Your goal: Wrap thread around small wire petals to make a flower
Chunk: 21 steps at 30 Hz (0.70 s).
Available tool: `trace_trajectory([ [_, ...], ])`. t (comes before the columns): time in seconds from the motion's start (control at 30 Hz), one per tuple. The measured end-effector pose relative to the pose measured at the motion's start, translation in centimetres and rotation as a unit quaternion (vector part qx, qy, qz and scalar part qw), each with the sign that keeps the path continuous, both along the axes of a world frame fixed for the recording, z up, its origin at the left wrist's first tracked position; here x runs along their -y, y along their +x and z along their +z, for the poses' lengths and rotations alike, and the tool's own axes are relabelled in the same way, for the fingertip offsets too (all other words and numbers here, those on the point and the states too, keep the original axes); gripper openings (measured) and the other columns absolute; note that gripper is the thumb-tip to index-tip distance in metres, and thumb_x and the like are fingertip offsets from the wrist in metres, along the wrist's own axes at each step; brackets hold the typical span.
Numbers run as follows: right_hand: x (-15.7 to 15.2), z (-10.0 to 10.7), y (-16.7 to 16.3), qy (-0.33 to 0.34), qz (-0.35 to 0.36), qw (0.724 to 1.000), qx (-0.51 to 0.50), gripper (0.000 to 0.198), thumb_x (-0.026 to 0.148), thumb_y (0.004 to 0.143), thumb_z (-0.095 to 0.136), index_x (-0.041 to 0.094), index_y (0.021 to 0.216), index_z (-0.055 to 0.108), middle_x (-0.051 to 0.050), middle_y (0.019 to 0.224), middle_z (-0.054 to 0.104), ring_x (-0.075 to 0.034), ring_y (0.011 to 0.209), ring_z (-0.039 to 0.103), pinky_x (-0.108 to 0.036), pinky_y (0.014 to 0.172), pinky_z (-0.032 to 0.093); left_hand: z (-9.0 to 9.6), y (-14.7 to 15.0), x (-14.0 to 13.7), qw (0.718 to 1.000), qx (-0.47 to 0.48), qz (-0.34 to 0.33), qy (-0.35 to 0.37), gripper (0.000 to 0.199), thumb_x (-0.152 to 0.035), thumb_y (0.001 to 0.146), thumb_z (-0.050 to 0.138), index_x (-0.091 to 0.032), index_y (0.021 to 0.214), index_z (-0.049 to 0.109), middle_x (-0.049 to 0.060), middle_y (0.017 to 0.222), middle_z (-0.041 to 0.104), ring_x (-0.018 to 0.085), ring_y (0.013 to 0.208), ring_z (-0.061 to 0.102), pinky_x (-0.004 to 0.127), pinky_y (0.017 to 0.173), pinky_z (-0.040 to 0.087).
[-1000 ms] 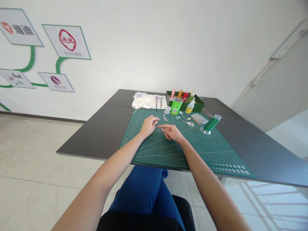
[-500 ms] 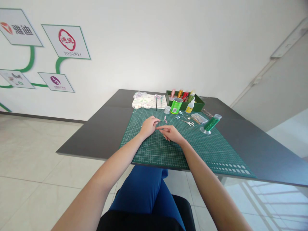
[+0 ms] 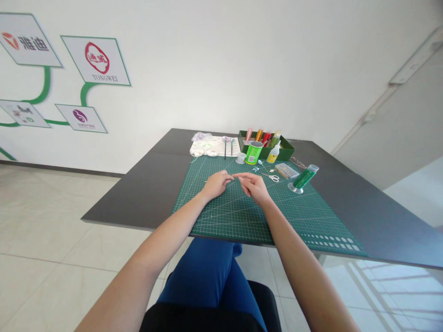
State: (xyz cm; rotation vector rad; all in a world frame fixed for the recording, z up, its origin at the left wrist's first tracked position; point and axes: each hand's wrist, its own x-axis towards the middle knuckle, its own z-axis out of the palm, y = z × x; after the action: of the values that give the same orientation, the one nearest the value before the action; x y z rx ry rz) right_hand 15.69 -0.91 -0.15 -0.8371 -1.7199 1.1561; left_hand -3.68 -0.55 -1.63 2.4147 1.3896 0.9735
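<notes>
Two bare hands meet above the middle of the green cutting mat point(image 3: 235, 216), fingertips almost touching; between them, from where I stand, I can just make out a thin piece point(image 3: 236, 179), too slight to name for certain. The left hand point(image 3: 217, 184) is curled over, thumb and forefinger drawn together on what seems to be one end of it; the right hand point(image 3: 255, 186) has its forefinger stretched out to the left and the other fingers loosely bent, though whether its tips grip the piece or merely rest against it I cannot tell. A pale tip point(image 3: 206, 181) pokes out just left of the left hand; I can't say if it belongs to the same piece. By its look I'd judge the thing nearly weightless, slim enough to bend or kink under a careless pinch, and perhaps apt to slip or roll between dry fingertips; it would be best held lightly, close to its ends, with finger pads rather than nails. Just beyond the right hand lie the white-handled scissors point(image 3: 274, 178); farther off stand a green tin point(image 3: 254, 153) and a glue bottle point(image 3: 273, 153), with a dark green box point(image 3: 286, 155) behind; a green spool point(image 3: 305, 177) tilts on the right.
</notes>
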Motion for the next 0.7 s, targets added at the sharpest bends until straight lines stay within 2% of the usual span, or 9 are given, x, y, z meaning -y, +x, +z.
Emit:
trace_trajectory([
  [0.7, -0.54, 0.03, 0.28, 0.03, -0.127, 0.988, -0.088, 0.039, 0.048, 0.085, 0.066, 0.015, 0.104, 0.074, 0.007, 0.046, 0.044, -0.008, 0.038, 0.034, -0.023, 0.039, 0.028, 0.32, 0.03, 0.22, 0.997, -0.031, -0.069, -0.01, 0.027, -0.015, 0.097, 0.051, -0.021, 0.105, 0.076, 0.007, 0.099, 0.068, 0.019, 0.094, 0.065, 0.028, 0.081, 0.049],
])
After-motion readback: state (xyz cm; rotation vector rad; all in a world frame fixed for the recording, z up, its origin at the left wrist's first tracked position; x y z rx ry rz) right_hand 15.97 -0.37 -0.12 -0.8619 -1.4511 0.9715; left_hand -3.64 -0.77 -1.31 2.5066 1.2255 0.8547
